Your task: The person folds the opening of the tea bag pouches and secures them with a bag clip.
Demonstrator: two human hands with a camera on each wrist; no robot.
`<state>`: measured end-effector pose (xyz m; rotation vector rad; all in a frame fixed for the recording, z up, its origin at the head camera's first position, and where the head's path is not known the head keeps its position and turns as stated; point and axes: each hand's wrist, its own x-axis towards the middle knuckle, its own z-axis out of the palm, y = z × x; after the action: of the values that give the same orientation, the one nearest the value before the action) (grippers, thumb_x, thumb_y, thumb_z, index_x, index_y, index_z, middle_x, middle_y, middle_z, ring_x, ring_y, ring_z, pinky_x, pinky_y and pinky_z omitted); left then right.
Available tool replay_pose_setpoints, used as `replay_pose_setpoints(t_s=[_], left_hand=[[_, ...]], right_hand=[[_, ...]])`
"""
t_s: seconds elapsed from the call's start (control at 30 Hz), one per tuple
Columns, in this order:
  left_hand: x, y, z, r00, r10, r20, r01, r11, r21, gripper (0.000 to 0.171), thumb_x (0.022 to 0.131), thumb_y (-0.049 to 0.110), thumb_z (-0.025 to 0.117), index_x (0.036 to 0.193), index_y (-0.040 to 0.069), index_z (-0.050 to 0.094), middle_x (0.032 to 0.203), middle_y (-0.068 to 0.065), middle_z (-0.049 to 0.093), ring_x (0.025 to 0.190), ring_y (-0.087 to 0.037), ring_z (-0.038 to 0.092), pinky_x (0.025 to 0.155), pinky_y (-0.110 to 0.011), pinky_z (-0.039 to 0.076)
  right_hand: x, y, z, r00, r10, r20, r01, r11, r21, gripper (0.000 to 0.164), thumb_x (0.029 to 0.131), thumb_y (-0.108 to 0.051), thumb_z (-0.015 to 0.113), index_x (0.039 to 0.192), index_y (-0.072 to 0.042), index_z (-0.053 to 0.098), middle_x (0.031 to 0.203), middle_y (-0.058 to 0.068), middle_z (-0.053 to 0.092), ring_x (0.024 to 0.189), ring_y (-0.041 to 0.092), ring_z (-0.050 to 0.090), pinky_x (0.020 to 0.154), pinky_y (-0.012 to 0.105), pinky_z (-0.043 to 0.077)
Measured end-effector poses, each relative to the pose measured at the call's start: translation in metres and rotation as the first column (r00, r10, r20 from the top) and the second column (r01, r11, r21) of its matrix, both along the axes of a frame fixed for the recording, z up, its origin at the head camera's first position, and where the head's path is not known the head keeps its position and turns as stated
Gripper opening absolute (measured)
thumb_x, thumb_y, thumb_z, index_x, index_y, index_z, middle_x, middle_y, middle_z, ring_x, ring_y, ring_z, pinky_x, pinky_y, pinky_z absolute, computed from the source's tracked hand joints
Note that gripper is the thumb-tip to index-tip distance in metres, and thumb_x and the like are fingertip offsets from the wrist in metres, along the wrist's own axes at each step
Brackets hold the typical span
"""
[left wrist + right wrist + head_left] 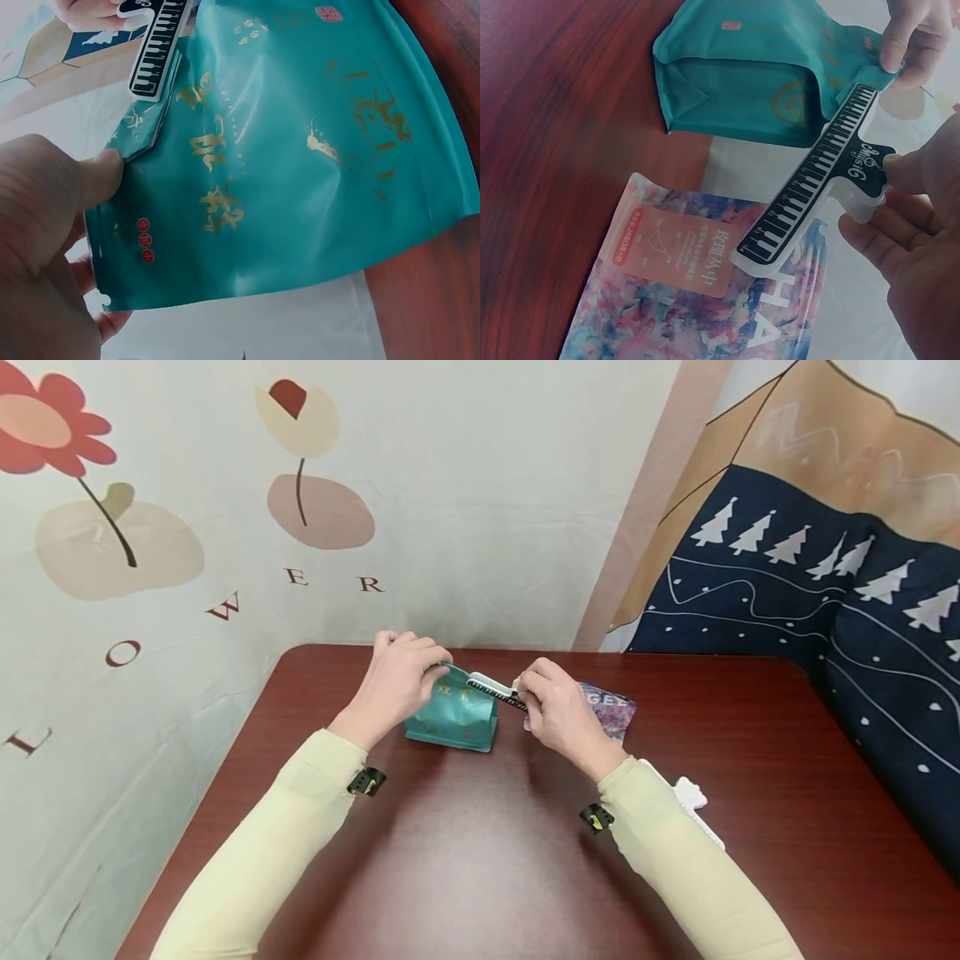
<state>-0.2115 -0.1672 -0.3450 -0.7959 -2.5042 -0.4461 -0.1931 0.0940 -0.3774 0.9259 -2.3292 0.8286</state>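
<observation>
A teal pouch with gold lettering (453, 718) stands upright on the table. My left hand (401, 677) pinches its top edge, where a strip is folded over near one corner. In my right hand (555, 702), thumb and fingers pinch the handle of a long clip printed with piano keys (810, 184). One end of the clip lies over the folded top of the pouch, as the left wrist view also shows. Its other end sticks out past the pouch.
A pink, purple and blue printed pouch (618, 710) is on the table behind my right hand. Another white clip (688, 795) lies on the reddish-brown table (480, 860), partly hidden by my right forearm. A printed cloth (480, 527) hangs along the table's far edge.
</observation>
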Motion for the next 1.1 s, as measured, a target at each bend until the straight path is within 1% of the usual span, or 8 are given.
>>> replay_pose_setpoints(t_s=[0.1, 0.23, 0.43, 0.63, 0.77, 0.87, 1.0, 1.1], left_hand=[[-0.002, 0.001, -0.003, 1.0, 0.001, -0.019, -0.001, 1.0, 0.017, 0.005, 0.094, 0.012, 0.074, 0.095, 0.014, 0.079, 0.09, 0.002, 0.074, 0.08, -0.022, 0.056, 0.089, -0.05, 0.035], [-0.003, 0.003, -0.002, 1.0, 0.015, -0.027, -0.015, 1.0, 0.018, 0.006, 0.094, 0.012, 0.075, 0.093, 0.015, 0.08, 0.088, 0.003, 0.074, 0.078, -0.022, 0.055, 0.087, -0.049, 0.035], [-0.003, 0.003, -0.001, 1.0, 0.028, -0.003, -0.028, 0.999, 0.016, 0.005, 0.093, 0.013, 0.075, 0.093, 0.014, 0.08, 0.087, 0.002, 0.074, 0.078, -0.022, 0.056, 0.086, -0.048, 0.034], [-0.002, 0.004, -0.001, 1.0, 0.022, 0.016, -0.022, 0.999, 0.027, 0.005, 0.093, 0.012, 0.076, 0.093, 0.014, 0.08, 0.087, 0.002, 0.074, 0.078, -0.022, 0.057, 0.086, -0.048, 0.034], [-0.003, 0.003, -0.001, 0.999, 0.023, 0.039, -0.024, 0.999, 0.023, 0.004, 0.093, 0.014, 0.076, 0.094, 0.014, 0.08, 0.091, 0.002, 0.075, 0.081, -0.022, 0.058, 0.089, -0.049, 0.034], [-0.003, 0.001, 0.0, 0.997, 0.02, 0.076, -0.022, 1.0, 0.022, 0.006, 0.094, 0.016, 0.075, 0.099, 0.014, 0.078, 0.096, 0.001, 0.076, 0.087, -0.023, 0.06, 0.093, -0.05, 0.035], [-0.002, -0.004, 0.0, 0.992, 0.017, 0.125, -0.022, 0.999, 0.041, 0.012, 0.096, 0.017, 0.075, 0.106, 0.012, 0.077, 0.102, -0.002, 0.075, 0.096, -0.025, 0.061, 0.098, -0.051, 0.036], [-0.001, -0.007, -0.001, 0.991, 0.008, 0.132, -0.016, 0.998, 0.06, 0.011, 0.096, 0.017, 0.074, 0.106, 0.012, 0.077, 0.101, -0.003, 0.075, 0.098, -0.027, 0.061, 0.096, -0.052, 0.038]], right_hand=[[-0.001, -0.001, -0.003, 1.0, -0.004, -0.028, 0.004, 1.0, -0.018, 0.016, 0.089, 0.012, 0.064, 0.086, -0.003, 0.068, 0.094, 0.009, 0.063, 0.086, 0.022, 0.062, 0.074, 0.036, 0.057], [-0.002, -0.002, -0.006, 0.998, -0.012, -0.056, 0.009, 0.999, -0.045, 0.017, 0.088, 0.013, 0.064, 0.082, -0.003, 0.066, 0.094, 0.009, 0.063, 0.087, 0.023, 0.063, 0.073, 0.037, 0.057], [-0.003, -0.007, -0.007, 0.997, -0.011, -0.077, 0.005, 0.997, -0.072, 0.016, 0.086, 0.014, 0.064, 0.082, -0.002, 0.066, 0.094, 0.01, 0.065, 0.088, 0.025, 0.066, 0.075, 0.038, 0.057], [-0.004, -0.01, -0.01, 0.994, -0.011, -0.11, 0.0, 0.995, -0.102, 0.016, 0.085, 0.016, 0.066, 0.083, 0.0, 0.067, 0.093, 0.011, 0.066, 0.088, 0.025, 0.066, 0.074, 0.038, 0.057], [-0.005, -0.01, -0.009, 0.995, 0.002, -0.096, -0.012, 0.994, -0.109, 0.016, 0.085, 0.015, 0.066, 0.082, -0.001, 0.066, 0.095, 0.012, 0.066, 0.091, 0.026, 0.067, 0.077, 0.037, 0.057], [-0.004, -0.009, -0.007, 0.998, 0.004, -0.064, -0.01, 0.994, -0.105, 0.015, 0.087, 0.013, 0.068, 0.083, -0.001, 0.067, 0.098, 0.012, 0.068, 0.094, 0.027, 0.068, 0.08, 0.038, 0.058], [-0.003, -0.006, -0.006, 1.0, 0.007, -0.016, -0.008, 0.996, -0.087, 0.01, 0.09, 0.008, 0.07, 0.088, -0.002, 0.07, 0.103, 0.012, 0.068, 0.098, 0.026, 0.068, 0.082, 0.037, 0.058], [-0.003, -0.003, -0.006, 1.0, 0.013, 0.012, -0.012, 0.997, -0.072, 0.008, 0.091, 0.006, 0.071, 0.091, -0.002, 0.071, 0.106, 0.012, 0.069, 0.101, 0.027, 0.067, 0.083, 0.038, 0.058]])
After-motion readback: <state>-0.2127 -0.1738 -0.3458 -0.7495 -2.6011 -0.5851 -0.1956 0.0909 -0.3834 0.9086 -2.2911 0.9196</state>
